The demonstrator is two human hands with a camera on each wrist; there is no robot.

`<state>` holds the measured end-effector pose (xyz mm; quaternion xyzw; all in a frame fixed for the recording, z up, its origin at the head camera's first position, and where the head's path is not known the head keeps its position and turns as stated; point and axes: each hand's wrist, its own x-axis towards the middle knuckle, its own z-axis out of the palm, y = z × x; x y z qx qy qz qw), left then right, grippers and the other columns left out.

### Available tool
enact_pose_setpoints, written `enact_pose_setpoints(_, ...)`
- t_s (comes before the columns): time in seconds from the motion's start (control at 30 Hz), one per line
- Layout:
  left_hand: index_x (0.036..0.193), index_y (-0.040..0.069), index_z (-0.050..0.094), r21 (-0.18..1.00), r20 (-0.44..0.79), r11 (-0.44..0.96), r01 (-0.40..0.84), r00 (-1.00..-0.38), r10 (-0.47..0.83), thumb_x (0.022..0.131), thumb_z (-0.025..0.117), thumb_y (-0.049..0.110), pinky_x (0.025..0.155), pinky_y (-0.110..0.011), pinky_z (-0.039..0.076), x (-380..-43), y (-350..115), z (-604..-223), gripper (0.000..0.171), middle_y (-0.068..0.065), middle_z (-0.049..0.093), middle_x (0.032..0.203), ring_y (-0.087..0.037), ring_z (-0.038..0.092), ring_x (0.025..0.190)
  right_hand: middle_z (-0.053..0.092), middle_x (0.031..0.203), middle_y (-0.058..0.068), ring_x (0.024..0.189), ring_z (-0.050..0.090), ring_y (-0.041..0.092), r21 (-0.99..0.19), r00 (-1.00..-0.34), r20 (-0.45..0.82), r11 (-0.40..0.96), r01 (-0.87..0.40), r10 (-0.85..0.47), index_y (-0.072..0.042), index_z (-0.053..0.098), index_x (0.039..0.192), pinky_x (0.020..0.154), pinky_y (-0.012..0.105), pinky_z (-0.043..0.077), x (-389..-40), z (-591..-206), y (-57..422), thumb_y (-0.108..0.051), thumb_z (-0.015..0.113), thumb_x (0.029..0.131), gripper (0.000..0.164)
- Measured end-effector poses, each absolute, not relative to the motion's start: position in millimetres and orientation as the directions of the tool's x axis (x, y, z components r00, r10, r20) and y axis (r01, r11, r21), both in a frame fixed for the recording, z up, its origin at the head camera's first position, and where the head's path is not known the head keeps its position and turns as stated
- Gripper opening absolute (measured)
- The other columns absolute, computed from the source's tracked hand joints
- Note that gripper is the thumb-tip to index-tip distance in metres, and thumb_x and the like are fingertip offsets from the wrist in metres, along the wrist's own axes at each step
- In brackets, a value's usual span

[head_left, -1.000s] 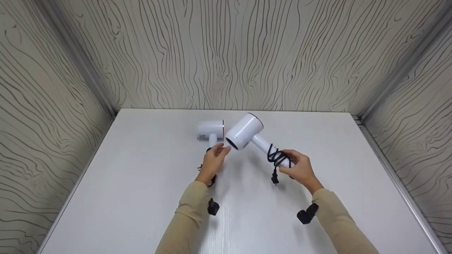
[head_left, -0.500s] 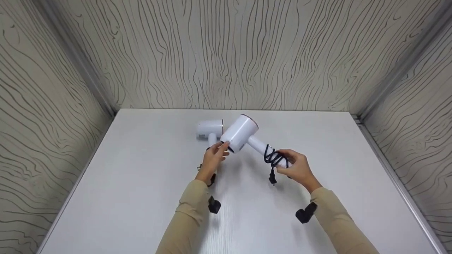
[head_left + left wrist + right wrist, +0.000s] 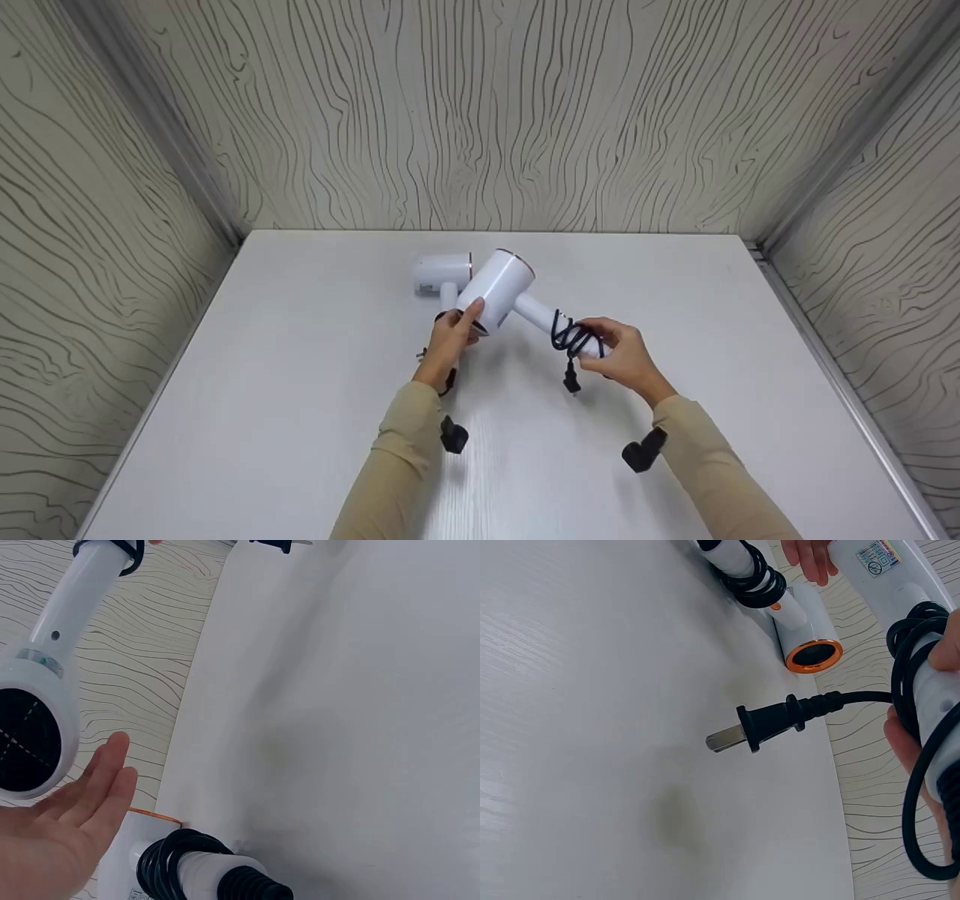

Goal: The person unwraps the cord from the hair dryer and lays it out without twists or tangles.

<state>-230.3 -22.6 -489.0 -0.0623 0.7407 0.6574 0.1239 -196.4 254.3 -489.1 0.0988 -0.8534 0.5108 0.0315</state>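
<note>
My right hand (image 3: 624,358) grips the cord-wrapped handle end of a white hair dryer (image 3: 496,288), held tilted above the table. Its black plug (image 3: 769,724) dangles from the coiled cord (image 3: 574,337). At the barrel's lower left end is my left hand (image 3: 448,345), thumb against the barrel. In the left wrist view its fingers (image 3: 105,791) lie straight beside the dark round end of the barrel, not curled round it. A second white hair dryer (image 3: 442,274) lies on the table behind the left hand, its handle partly hidden; black cord (image 3: 184,855) wraps that handle.
The white tabletop (image 3: 285,375) spreads under both hands. Wood-patterned panels (image 3: 480,112) stand behind and at both sides, with grey metal rails (image 3: 161,124) at the corners. Small black devices (image 3: 641,451) sit at both wrists.
The right hand has brought its hair dryer left and slightly down, so the barrel now meets the left thumb and overlaps the second dryer. The left hand has barely shifted.
</note>
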Motion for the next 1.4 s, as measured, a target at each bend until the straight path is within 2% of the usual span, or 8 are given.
enact_pose_setpoints(0.23, 0.136, 0.001, 0.046, 0.959, -0.281, 0.062, -0.276, -0.957, 0.077, 0.087, 0.053, 0.065, 0.101, -0.036, 0.052, -229.4, -22.3, -490.5, 0.081, -0.016, 0.059, 0.129, -0.021, 0.066, 0.108, 0.066, 0.117, 0.02, 0.1, 0.06, 0.003, -0.858, -0.977, 0.14, 0.473, -0.2, -0.159, 0.003, 0.062, 0.119, 0.102, 0.043, 0.051, -198.2, -487.7, 252.1, 0.005, 0.072, 0.072, 0.048)
enact_pose_setpoints(0.4, 0.136, 0.002, 0.044, 0.954, -0.299, 0.014, -0.299, -0.953, 0.053, 0.085, 0.057, 0.065, 0.104, -0.036, 0.05, -228.9, -23.3, -489.4, 0.082, -0.015, 0.06, 0.128, -0.018, 0.067, 0.103, 0.065, 0.117, 0.022, 0.101, 0.062, 0.015, -0.854, -0.978, 0.123, 0.483, -0.19, -0.167, 0.003, 0.062, 0.12, 0.092, 0.035, 0.054, -199.1, -486.4, 250.7, 0.001, 0.072, 0.073, 0.048)
enact_pose_setpoints(0.53, 0.136, 0.002, 0.044, 0.952, -0.305, -0.019, -0.306, -0.951, 0.051, 0.085, 0.059, 0.062, 0.105, -0.036, 0.049, -228.5, -23.7, -489.6, 0.081, -0.015, 0.059, 0.128, -0.017, 0.067, 0.102, 0.066, 0.115, 0.023, 0.097, 0.062, 0.011, -0.852, -0.977, 0.12, 0.487, -0.194, -0.179, 0.003, 0.062, 0.119, 0.087, 0.03, 0.054, -198.8, -484.0, 250.7, 0.0, 0.072, 0.073, 0.048)
enact_pose_setpoints(0.83, 0.132, -0.002, 0.047, 0.953, -0.298, -0.049, -0.3, -0.954, 0.041, 0.088, 0.057, 0.054, 0.094, -0.03, 0.055, -226.2, -27.7, -491.7, 0.071, -0.017, 0.06, 0.125, -0.017, 0.065, 0.1, 0.063, 0.12, 0.028, 0.101, 0.06, 0.01, -0.851, -0.951, 0.095, 0.471, -0.231, -0.295, 0.01, 0.059, 0.122, 0.093, 0.022, 0.053, -202.8, -480.9, 252.4, -0.001, 0.071, 0.075, 0.05)
enact_pose_setpoints(1.0, 0.133, -0.003, 0.047, 0.945, -0.319, -0.07, -0.319, -0.948, 0.01, 0.089, 0.057, 0.052, 0.094, -0.03, 0.055, -226.4, -27.5, -492.3, 0.072, -0.018, 0.059, 0.127, -0.019, 0.065, 0.103, 0.061, 0.122, 0.029, 0.106, 0.059, 0.011, -0.857, -0.932, 0.062, 0.459, -0.233, -0.358, 0.01, 0.057, 0.125, 0.093, 0.015, 0.05, -205.6, -479.2, 255.9, -0.006, 0.073, 0.079, 0.051)
enact_pose_setpoints(1.1, 0.134, -0.003, 0.045, 0.941, -0.331, -0.073, -0.33, -0.944, -0.003, 0.088, 0.057, 0.052, 0.096, -0.032, 0.055, -226.7, -27.4, -491.5, 0.073, -0.018, 0.058, 0.128, -0.02, 0.065, 0.106, 0.062, 0.123, 0.028, 0.106, 0.059, 0.008, -0.853, -0.929, 0.053, 0.467, -0.234, -0.367, 0.008, 0.057, 0.126, 0.092, 0.017, 0.051, -206.6, -477.9, 256.7, -0.011, 0.073, 0.082, 0.05)
enact_pose_setpoints(1.23, 0.135, -0.004, 0.044, 0.939, -0.338, -0.076, -0.336, -0.941, -0.013, 0.088, 0.057, 0.052, 0.096, -0.031, 0.055, -227.4, -27.6, -491.1, 0.074, -0.019, 0.058, 0.128, -0.021, 0.065, 0.107, 0.062, 0.123, 0.028, 0.103, 0.058, -0.001, -0.85, -0.923, 0.047, 0.47, -0.238, -0.381, 0.008, 0.058, 0.126, 0.091, 0.019, 0.053, -207.0, -476.0, 256.4, -0.016, 0.067, 0.09, 0.044)
enact_pose_setpoints(1.4, 0.136, -0.004, 0.042, 0.936, -0.344, -0.084, -0.342, -0.939, -0.01, 0.088, 0.057, 0.053, 0.097, -0.031, 0.055, -227.2, -28.6, -491.2, 0.075, -0.019, 0.056, 0.13, -0.022, 0.064, 0.109, 0.065, 0.116, 0.028, 0.087, 0.058, -0.005, -0.866, -0.931, -0.008, 0.468, -0.176, -0.364, 0.008, 0.059, 0.124, 0.079, 0.015, 0.05, -207.5, -475.4, 257.8, -0.02, 0.051, 0.099, 0.039)
